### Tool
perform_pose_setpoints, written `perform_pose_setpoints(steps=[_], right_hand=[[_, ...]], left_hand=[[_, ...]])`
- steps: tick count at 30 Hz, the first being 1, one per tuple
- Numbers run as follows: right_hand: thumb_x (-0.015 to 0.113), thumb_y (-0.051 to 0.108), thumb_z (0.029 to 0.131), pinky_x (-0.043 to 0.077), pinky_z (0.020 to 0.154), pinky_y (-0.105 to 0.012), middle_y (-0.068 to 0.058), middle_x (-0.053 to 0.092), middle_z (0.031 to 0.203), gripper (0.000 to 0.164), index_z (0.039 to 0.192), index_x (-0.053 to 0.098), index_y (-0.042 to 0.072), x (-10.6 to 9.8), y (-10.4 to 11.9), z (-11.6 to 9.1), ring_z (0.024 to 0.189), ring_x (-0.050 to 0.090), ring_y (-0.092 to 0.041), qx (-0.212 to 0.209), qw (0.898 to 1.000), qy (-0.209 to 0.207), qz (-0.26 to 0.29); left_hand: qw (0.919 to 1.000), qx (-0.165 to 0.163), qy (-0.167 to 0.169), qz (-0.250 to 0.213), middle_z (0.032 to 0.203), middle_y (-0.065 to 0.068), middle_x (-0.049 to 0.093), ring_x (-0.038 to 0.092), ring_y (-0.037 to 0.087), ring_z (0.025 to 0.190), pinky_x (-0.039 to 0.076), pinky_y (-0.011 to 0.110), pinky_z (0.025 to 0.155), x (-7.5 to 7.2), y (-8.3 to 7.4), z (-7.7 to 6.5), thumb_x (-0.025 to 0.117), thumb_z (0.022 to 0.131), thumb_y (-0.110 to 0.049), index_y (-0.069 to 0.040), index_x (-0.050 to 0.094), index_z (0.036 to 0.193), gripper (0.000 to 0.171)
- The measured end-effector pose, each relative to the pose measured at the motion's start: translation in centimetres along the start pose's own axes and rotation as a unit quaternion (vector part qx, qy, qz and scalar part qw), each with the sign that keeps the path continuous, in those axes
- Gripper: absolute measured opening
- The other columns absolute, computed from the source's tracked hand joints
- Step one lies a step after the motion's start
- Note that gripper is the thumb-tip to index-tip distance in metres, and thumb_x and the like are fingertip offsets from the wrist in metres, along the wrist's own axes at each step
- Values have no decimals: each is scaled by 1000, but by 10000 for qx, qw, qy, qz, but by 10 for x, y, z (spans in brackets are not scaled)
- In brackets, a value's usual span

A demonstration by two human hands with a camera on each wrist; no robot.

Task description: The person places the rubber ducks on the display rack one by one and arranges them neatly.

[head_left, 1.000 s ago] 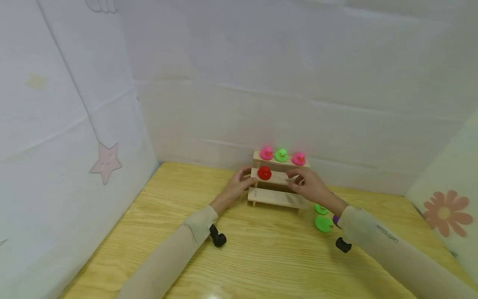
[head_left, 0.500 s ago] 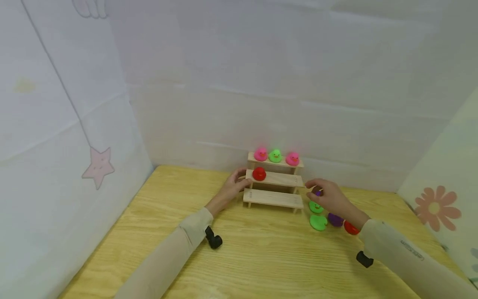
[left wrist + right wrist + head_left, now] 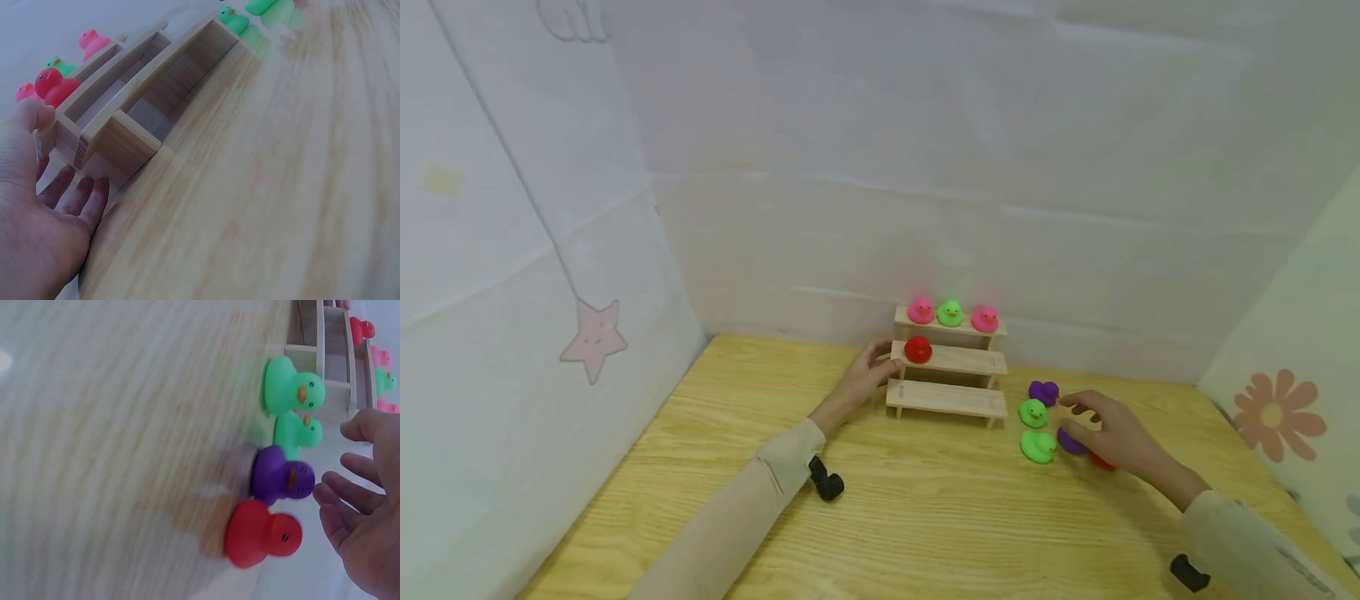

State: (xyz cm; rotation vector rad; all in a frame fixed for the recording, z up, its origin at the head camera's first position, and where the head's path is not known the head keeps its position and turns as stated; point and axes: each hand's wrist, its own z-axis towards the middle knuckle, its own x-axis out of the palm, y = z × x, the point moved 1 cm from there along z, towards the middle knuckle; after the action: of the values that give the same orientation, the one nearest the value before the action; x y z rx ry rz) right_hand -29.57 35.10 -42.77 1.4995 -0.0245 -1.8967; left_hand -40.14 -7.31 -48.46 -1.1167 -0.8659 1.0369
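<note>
My left hand (image 3: 857, 382) holds the left end of a three-step wooden display stand (image 3: 958, 359), thumb at the middle step. A red rubber duck (image 3: 917, 350) sits on that step near the thumb. My right hand (image 3: 1116, 435) hovers with loosely bent fingers over rubber ducks to the right of the stand, holding nothing. Under and beside it are a purple duck (image 3: 1071, 442) and a red duck (image 3: 253, 535), partly covered in the head view. Nearby are two green ducks (image 3: 1033, 413) and another purple duck (image 3: 1043, 392).
On the top step stand a pink duck (image 3: 921, 311), a green duck (image 3: 950, 313) and another pink duck (image 3: 985, 318). The bottom step (image 3: 947, 398) is bare wood. White cloth walls (image 3: 835, 233) enclose the wooden table (image 3: 880, 525) behind and at both sides.
My right hand has moved right, from the middle step to above the loose ducks. My left hand stays at the stand. The head view has shifted slightly.
</note>
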Motion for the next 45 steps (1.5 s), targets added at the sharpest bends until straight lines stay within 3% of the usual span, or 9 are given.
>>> perform_pose_setpoints(steps=[7,13,20,28,45], right_hand=[[77,21,94,50,87,-62,-24,59,130,50,134,59,-3,-10,-9,-22,111,58,-44,238,9995,208,-45],[80,29,92,52,84,-57,-29,56,129,62,134,55,-10,-11,-14,-37,106,59,-42,511,9974,440,-261],[81,20,90,56,77,-52,-34,56,123,63,133,51,-15,-12,-19,-46,101,60,-43,834,9954,428,-196],[84,22,87,54,66,-35,-18,61,101,64,125,54,-20,-10,-27,-49,84,62,-26,1223,9905,492,-387],[86,22,84,53,65,-34,-13,65,96,59,119,61,-18,-14,-28,-50,80,62,-23,1239,9905,393,-440]], left_hand=[[9999,-41,-77,-64,152,8,44,50,27,132,45,44,106,-4,1,2,70,100,-29,-10,40,154,65],[10000,-21,-15,-69,150,5,45,51,25,131,44,44,107,-3,0,2,69,100,-28,-12,42,152,61],[10000,7,-13,-48,150,6,46,51,26,131,43,44,107,-2,-1,1,69,101,-27,-10,42,152,60],[10000,-9,-34,-47,149,9,47,52,27,130,45,44,106,-1,-1,1,70,100,-26,-11,44,150,58],[10000,-9,-52,60,147,7,48,52,25,130,45,44,105,-1,-1,1,69,100,-28,-14,45,149,56]])
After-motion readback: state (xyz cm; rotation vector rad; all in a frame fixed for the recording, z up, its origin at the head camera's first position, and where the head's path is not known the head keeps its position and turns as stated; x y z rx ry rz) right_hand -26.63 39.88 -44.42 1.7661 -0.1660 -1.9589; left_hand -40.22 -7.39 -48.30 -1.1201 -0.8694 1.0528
